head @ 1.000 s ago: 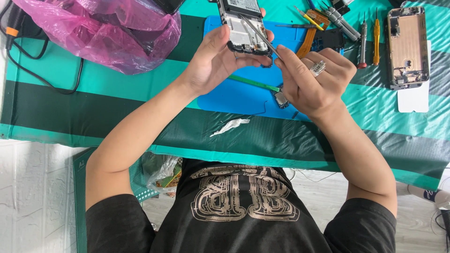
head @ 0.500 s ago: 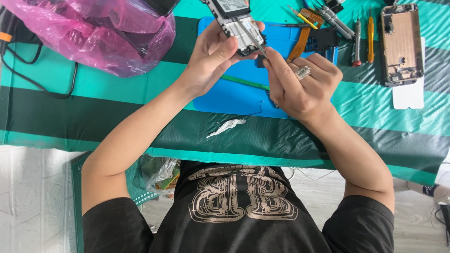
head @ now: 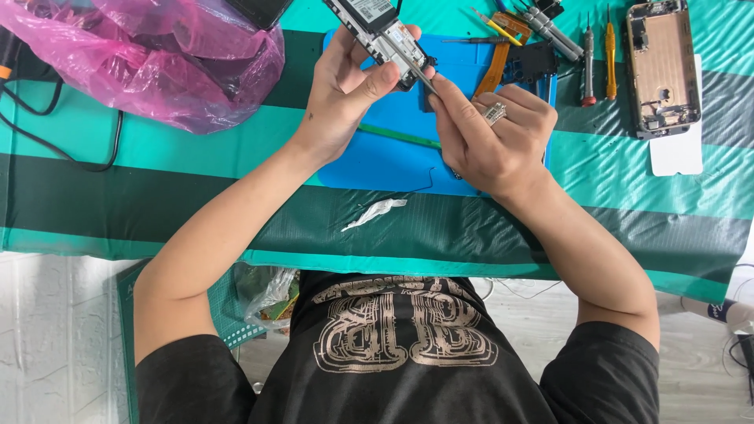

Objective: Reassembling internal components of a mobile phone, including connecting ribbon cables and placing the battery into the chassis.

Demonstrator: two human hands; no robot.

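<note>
My left hand grips an opened phone by its lower end and holds it tilted above the blue work mat. My right hand, with a ring on one finger, pinches thin metal tweezers whose tip touches the phone's lower edge. Both hands meet over the mat's upper middle. A thin green stick lies on the mat between my wrists.
A pink plastic bag lies at the upper left beside black cables. Screwdrivers and an orange pry tool lie at the top right, next to a second opened phone body. A white scrap sits on the green striped cloth.
The hands and phone have shifted slightly right and down in view. My right hand's fingers have closed in on the tweezers near the phone's lower edge.
</note>
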